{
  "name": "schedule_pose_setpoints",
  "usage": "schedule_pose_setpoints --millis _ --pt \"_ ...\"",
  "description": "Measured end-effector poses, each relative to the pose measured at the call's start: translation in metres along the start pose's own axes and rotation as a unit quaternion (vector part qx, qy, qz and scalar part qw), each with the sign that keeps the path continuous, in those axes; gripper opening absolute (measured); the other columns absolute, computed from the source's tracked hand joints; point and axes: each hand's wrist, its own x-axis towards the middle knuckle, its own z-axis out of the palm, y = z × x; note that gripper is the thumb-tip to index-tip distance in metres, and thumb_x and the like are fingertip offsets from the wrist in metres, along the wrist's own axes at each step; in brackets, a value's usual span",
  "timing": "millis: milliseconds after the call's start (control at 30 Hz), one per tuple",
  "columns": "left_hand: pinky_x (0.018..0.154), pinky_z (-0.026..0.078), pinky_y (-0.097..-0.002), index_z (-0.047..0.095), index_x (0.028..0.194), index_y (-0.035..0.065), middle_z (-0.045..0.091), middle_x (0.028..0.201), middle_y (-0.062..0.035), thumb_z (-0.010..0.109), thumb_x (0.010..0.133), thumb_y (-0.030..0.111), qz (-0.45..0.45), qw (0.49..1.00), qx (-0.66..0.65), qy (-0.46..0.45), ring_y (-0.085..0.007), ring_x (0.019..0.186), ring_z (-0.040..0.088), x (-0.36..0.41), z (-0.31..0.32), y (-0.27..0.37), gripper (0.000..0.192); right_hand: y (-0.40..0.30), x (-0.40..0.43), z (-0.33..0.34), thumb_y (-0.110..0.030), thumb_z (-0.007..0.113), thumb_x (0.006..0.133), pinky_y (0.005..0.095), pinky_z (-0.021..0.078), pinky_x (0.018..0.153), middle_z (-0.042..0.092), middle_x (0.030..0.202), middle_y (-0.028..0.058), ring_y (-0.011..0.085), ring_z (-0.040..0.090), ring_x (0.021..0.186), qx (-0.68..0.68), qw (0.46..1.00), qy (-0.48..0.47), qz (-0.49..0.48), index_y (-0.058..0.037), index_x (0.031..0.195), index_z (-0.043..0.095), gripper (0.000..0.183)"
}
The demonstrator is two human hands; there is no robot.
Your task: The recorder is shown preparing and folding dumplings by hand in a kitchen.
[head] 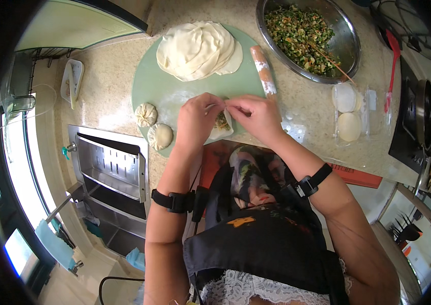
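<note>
Between my hands is a round dough wrapper (222, 131) with chopped vegetable filling (221, 122) showing in its middle. My left hand (199, 116) pinches the wrapper's far edge between thumb and fingers. Right beside it, my right hand (255, 114) pinches the same edge, fingertips nearly touching those of the left. Beneath lies a round green mat (145, 82), dusted with flour. Two pleated buns (146, 114) sit at the mat's left edge. A pile of flat dough wrappers (200, 49) covers its far part. A floured wooden rolling pin (264, 72) rests along the right edge.
A steel bowl (347, 45) of chopped filling, with a thin stick in it, stands at the far right. Nearer is a clear plastic tray (368, 126) with white rounds. A red spatula (393, 57) and a frying pan (425, 114) are further right. A steel sink (108, 160) opens at left.
</note>
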Motion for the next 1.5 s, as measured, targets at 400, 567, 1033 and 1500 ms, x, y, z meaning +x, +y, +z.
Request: schedule_pose_setpoints --millis 400,567,1033,1500 --pt "0.073 0.053 -0.0302 0.072 0.096 0.0020 0.072 0.089 -0.0110 0.074 0.084 0.011 0.054 0.997 0.048 0.031 -0.0189 0.078 0.068 -0.009 -0.014 -0.007 0.015 0.001 -0.006 0.006 -0.007 0.072 0.084 0.0266 0.0553 0.064 0.072 0.083 0.0081 0.0166 0.072 0.070 0.016 1.000 0.018 0.010 -0.0025 0.092 0.070 0.010" --pt "0.070 0.053 -0.0298 0.073 0.095 0.0029 0.072 0.085 -0.0103 0.074 0.084 0.013 0.069 0.994 0.069 0.048 -0.0169 0.074 0.068 -0.007 -0.004 -0.002 0.015 0.005 -0.006 0.007 -0.006 0.072 0.084 0.0270 0.0558 0.065 0.073 0.085 0.0095 0.0167 0.072 0.074 0.015 1.000 0.003 0.024 -0.0012 0.100 0.070 0.016" --pt "0.072 0.053 -0.0305 0.068 0.096 0.0015 0.072 0.091 -0.0087 0.071 0.088 0.012 0.074 0.997 0.003 -0.005 -0.0169 0.078 0.068 -0.003 -0.004 -0.005 0.014 -0.001 0.000 0.004 -0.005 0.070 0.085 0.0282 0.0524 0.062 0.070 0.085 0.0112 0.0179 0.067 0.067 -0.033 0.999 -0.028 0.000 0.0001 0.090 0.070 0.007" --pt "0.072 0.054 -0.0291 0.073 0.095 0.0015 0.071 0.090 -0.0101 0.072 0.086 0.009 0.060 0.996 0.020 0.065 -0.0160 0.077 0.068 -0.014 -0.001 -0.009 0.012 -0.001 -0.004 0.006 -0.005 0.068 0.084 0.0394 0.0529 0.066 0.068 0.085 0.0139 0.0333 0.066 0.076 -0.029 0.999 0.007 -0.038 -0.0020 0.091 0.067 0.008"
